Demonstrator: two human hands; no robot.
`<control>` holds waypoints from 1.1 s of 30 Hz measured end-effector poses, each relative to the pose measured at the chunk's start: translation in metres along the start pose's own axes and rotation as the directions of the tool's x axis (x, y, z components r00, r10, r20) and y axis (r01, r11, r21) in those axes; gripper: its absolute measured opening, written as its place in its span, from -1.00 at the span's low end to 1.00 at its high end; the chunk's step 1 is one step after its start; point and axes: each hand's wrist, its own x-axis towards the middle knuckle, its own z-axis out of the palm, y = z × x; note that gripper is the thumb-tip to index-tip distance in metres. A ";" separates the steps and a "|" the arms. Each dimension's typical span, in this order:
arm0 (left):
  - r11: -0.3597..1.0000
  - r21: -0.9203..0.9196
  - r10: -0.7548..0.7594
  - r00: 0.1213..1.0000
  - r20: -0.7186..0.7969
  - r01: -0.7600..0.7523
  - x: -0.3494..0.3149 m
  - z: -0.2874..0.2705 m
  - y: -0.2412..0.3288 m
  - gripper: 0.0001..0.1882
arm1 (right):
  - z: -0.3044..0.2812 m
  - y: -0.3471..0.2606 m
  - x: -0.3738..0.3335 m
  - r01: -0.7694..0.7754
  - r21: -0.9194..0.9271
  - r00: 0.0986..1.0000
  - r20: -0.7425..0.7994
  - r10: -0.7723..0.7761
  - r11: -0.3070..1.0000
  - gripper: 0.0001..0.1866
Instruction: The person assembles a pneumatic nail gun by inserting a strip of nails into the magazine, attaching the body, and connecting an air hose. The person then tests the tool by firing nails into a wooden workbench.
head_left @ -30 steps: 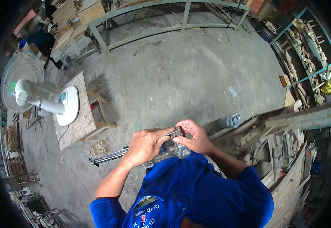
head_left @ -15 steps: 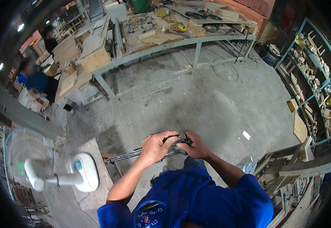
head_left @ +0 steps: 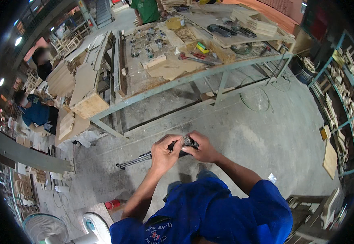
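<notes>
In front of my body I hold a dark tool with long, thin metal rails [head_left: 133,162], much like a nail gun in shape. Its rails stick out to the left, past my left hand [head_left: 164,155]. The left thumb and fingers are pinched together at the tool's dark head. My right hand [head_left: 203,148] wraps round the other side of that head, thumb toward the left fingertips. Both hands cover much of the tool's body, so whether a small part sits between the left fingertips I cannot make out.
A long workbench [head_left: 173,87] stands ahead, with power tools [head_left: 221,30], a wooden block [head_left: 154,62] and wood stacks. Shelves of wood pieces [head_left: 343,93] stand at right. A white fan [head_left: 44,227] is at lower left. Co-workers [head_left: 38,112] are at left and beyond the bench.
My view has shifted toward the workbench, and the fan has dropped to the lower edge. The hands have drawn closer together on the tool, the left one now pinching at its head.
</notes>
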 end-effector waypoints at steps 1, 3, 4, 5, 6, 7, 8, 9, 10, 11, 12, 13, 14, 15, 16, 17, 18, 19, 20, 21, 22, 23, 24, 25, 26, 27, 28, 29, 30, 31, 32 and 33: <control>1.000 0.017 0.023 0.999 -0.045 -0.022 0.028 0.005 -0.008 -0.91 | -0.009 0.016 0.030 0.023 -0.002 1.000 0.008 -0.023 1.000 -0.63; 0.997 0.057 0.066 0.989 -0.131 -0.059 0.088 0.012 -0.027 -0.90 | -0.025 0.049 0.094 0.098 0.006 0.995 0.033 -0.098 0.995 -0.61; 0.994 0.076 0.087 0.983 -0.162 -0.075 0.118 0.016 -0.040 -0.89 | -0.033 0.066 0.127 0.138 0.003 0.990 0.040 -0.138 0.990 -0.60; 0.991 0.098 0.111 0.976 -0.189 -0.094 0.147 0.019 -0.053 -0.89 | -0.039 0.085 0.158 0.140 0.012 0.988 0.061 -0.141 0.990 -0.57; 0.987 0.121 0.134 0.967 -0.215 -0.110 0.176 0.021 -0.068 -0.89 | -0.045 0.103 0.190 0.172 0.001 0.981 0.087 -0.171 0.985 -0.56; 0.981 0.132 0.168 0.957 -0.234 -0.140 0.206 0.025 -0.084 -0.88 | -0.053 0.124 0.223 0.203 -0.014 0.974 0.107 -0.200 0.979 -0.55; 0.978 0.137 0.187 0.949 -0.253 -0.156 0.235 0.029 -0.102 -0.89 | -0.058 0.144 0.254 0.232 -0.025 0.966 0.127 -0.227 0.972 -0.55; 0.975 0.141 0.205 0.941 -0.271 -0.172 0.266 0.033 -0.120 -0.89 | -0.063 0.164 0.286 0.261 -0.048 0.959 0.131 -0.252 0.964 -0.57; 0.971 0.159 0.217 0.931 -0.292 -0.177 0.290 0.032 -0.141 -0.89 | -0.062 0.178 0.315 0.265 -0.046 0.957 0.135 -0.257 0.963 -0.58; 0.975 0.160 0.196 0.936 -0.292 -0.154 0.308 0.031 -0.159 -0.89 | -0.059 0.191 0.342 0.270 -0.043 0.955 0.138 -0.262 0.962 -0.59; 0.975 0.166 0.193 0.933 -0.305 -0.148 0.327 0.030 -0.178 -0.89 | -0.057 0.204 0.369 0.275 -0.041 0.953 0.142 -0.267 0.961 -0.59; 0.977 0.146 0.193 0.933 -0.304 -0.154 0.350 0.037 -0.194 -0.89 | -0.068 0.228 0.392 0.216 -0.031 0.959 0.196 -0.206 0.976 -0.59; 0.975 0.142 0.211 0.923 -0.321 -0.173 0.380 0.038 -0.207 -0.89 | -0.071 0.244 0.419 0.243 -0.040 0.954 0.189 -0.232 0.969 -0.58; 0.964 0.178 0.244 0.919 -0.311 -0.196 0.406 0.038 -0.219 -0.88 | -0.073 0.259 0.444 0.271 -0.048 0.949 0.183 -0.258 0.961 -0.57; 0.971 0.176 0.209 0.927 -0.312 -0.160 0.423 0.043 -0.235 -0.87 | -0.069 0.278 0.457 0.267 -0.038 0.949 0.181 -0.257 0.963 -0.57; 0.975 0.179 0.185 0.930 -0.317 -0.133 0.441 0.048 -0.251 -0.87 | -0.070 0.296 0.475 0.217 -0.027 0.954 0.218 -0.206 0.976 -0.56; 0.978 0.182 0.160 0.933 -0.323 -0.105 0.458 0.055 -0.266 -0.86 | -0.070 0.314 0.490 0.188 0.008 0.957 0.224 -0.185 0.982 -0.56; 0.972 0.212 0.169 0.928 -0.332 -0.101 0.472 0.062 -0.280 -0.85 | -0.069 0.332 0.504 0.165 0.038 0.959 0.227 -0.169 0.986 -0.55; 0.965 0.247 0.169 0.924 -0.343 -0.085 0.486 0.069 -0.291 -0.86 | -0.071 0.351 0.517 0.147 0.062 0.959 0.238 -0.158 0.987 -0.54; 0.957 0.283 0.169 0.920 -0.355 -0.067 0.499 0.077 -0.301 -0.86 | -0.074 0.369 0.531 0.170 0.010 0.951 0.259 -0.167 0.985 -0.56; 0.944 0.328 0.150 0.916 -0.372 -0.021 0.504 0.082 -0.315 -0.86 | -0.070 0.381 0.541 0.075 0.056 0.952 0.294 -0.088 0.996 -0.57; 0.950 0.310 0.095 0.921 -0.379 0.030 0.511 0.088 -0.326 -0.89 | -0.067 0.392 0.548 -0.023 0.092 0.940 0.340 -0.010 0.995 -0.58; 0.934 0.353 0.087 0.920 -0.382 0.058 0.512 0.095 -0.333 -0.89 | -0.065 0.402 0.553 -0.120 0.119 0.919 0.389 0.065 0.986 -0.59; 0.932 0.361 0.125 0.920 -0.371 0.019 0.535 0.112 -0.332 -0.89 | -0.083 0.429 0.559 0.013 0.176 0.935 0.346 -0.074 0.984 -0.61; 0.917 0.397 0.110 0.927 -0.357 0.044 0.538 0.118 -0.334 -0.90 | -0.082 0.437 0.559 -0.029 0.154 0.924 0.380 -0.032 0.988 -0.60; 0.906 0.417 0.092 0.923 -0.372 0.077 0.545 0.122 -0.337 -0.90 | -0.084 0.444 0.560 -0.068 0.127 0.911 0.411 0.010 0.990 -0.58; 0.909 0.408 0.074 0.928 -0.364 0.087 0.553 0.123 -0.337 -0.89 | -0.088 0.450 0.564 -0.105 0.091 0.901 0.430 0.057 0.990 -0.56; 0.911 0.401 0.063 0.929 -0.365 0.096 0.557 0.122 -0.337 -0.88 | -0.092 0.456 0.572 0.064 0.012 0.915 0.399 -0.064 0.998 -0.56; 0.914 0.393 0.053 0.931 -0.362 0.101 0.562 0.123 -0.336 -0.87 | -0.106 0.462 0.576 0.117 -0.028 0.916 0.389 -0.097 0.993 -0.55; 0.911 0.377 -0.008 0.920 -0.391 0.168 0.556 0.120 -0.337 -0.86 | -0.110 0.456 0.585 0.182 -0.035 0.907 0.393 -0.154 0.983 -0.54; 0.894 0.393 -0.038 0.910 -0.413 0.216 0.550 0.121 -0.336 -0.86 | -0.116 0.451 0.593 0.243 -0.044 0.895 0.396 -0.207 0.969 -0.53; 0.870 0.412 -0.068 0.894 -0.442 0.270 0.540 0.118 -0.333 -0.85 | -0.135 0.450 0.605 0.213 -0.091 0.869 0.472 -0.146 0.973 -0.51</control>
